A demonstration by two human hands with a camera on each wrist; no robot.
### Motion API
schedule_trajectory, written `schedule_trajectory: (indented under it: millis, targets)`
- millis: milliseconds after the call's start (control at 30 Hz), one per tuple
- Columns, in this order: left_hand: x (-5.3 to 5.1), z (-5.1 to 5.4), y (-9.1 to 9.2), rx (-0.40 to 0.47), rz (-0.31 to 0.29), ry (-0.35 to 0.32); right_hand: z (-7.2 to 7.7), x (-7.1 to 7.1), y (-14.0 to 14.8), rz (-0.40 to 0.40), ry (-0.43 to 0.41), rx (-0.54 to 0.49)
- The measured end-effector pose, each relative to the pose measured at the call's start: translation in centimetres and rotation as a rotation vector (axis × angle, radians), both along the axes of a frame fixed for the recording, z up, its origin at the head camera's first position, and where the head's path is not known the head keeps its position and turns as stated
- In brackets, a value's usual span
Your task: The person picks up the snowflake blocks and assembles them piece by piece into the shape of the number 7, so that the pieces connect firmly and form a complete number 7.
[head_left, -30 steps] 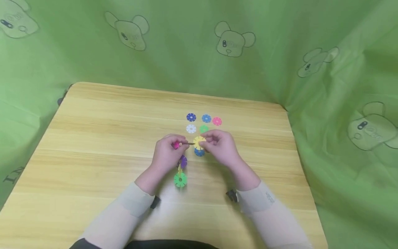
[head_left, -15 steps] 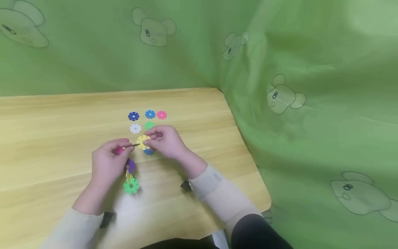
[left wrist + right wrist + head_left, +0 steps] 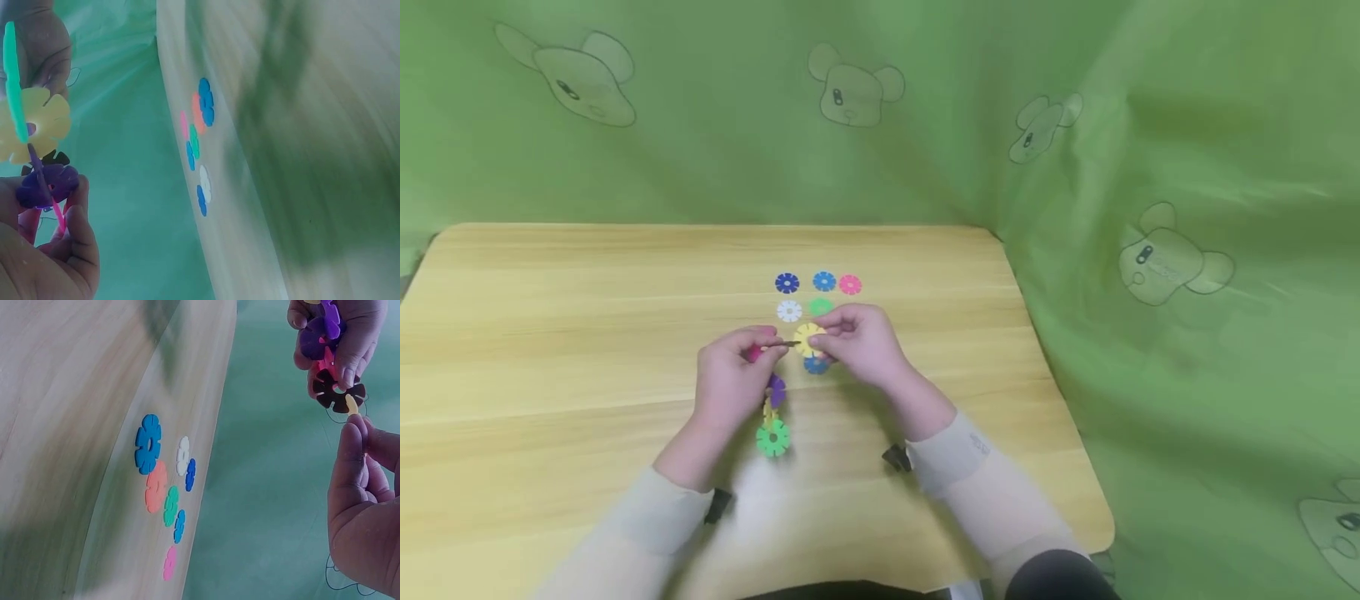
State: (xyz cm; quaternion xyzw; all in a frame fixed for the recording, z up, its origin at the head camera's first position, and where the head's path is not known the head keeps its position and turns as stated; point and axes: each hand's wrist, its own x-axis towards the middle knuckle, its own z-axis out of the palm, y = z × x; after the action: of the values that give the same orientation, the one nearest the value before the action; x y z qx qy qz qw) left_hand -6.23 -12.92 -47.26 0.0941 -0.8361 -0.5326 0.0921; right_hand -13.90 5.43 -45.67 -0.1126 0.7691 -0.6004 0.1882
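My left hand (image 3: 730, 375) pinches a chain of notched plastic snowflake discs near its upper end. A green disc (image 3: 773, 438) hangs lowest, then a yellow one seen nearly edge-on, then purple discs (image 3: 312, 340). A pink disc (image 3: 754, 353) sits by the left fingers, and a dark brown disc (image 3: 324, 384) ends the chain. Between thumb and fingers, my right hand (image 3: 865, 346) pinches a separate yellow disc (image 3: 807, 340). Its edge meets the rim of the dark brown disc in the right wrist view; how deep the slots mesh cannot be told.
Loose discs lie on the wooden table (image 3: 587, 333) beyond the hands: dark blue (image 3: 787, 283), blue (image 3: 824, 281), pink (image 3: 850, 285), white (image 3: 789, 311), green (image 3: 822, 307), orange (image 3: 156, 487) and a larger blue (image 3: 148, 445). A green curtain (image 3: 715, 167) hangs behind.
The head view has swung right and then partly back left. Both hands keep their holds, with the yellow disc against the dark brown one throughout; little else has moved.
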Motion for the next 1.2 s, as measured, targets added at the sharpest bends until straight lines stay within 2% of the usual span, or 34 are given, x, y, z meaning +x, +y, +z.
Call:
schedule_trajectory:
  millis: [433, 633, 800, 1100, 1200]
  targets:
    - [-0.1, -0.3, 0.3, -0.005, 0.003, 0.066, 0.0, 0.0, 0.1, -0.007, -0.009, 0.005]
    - [0.1, -0.3, 0.5, -0.015, 0.009, 0.089, -0.4, 0.1, -0.1, -0.008, -0.02, -0.041]
    - [0.1, -0.5, 0.5, -0.011, 0.018, 0.078, -0.6, 0.1, -0.3, -0.018, -0.028, -0.066]
    - [0.3, -0.8, 0.3, -0.015, 0.024, 0.042, -1.1, 0.2, -0.3, -0.001, -0.06, -0.038]
    - [0.7, -1.5, 0.2, 0.025, -0.007, -0.022, -2.4, 0.6, 0.2, 0.006, -0.078, -0.049]
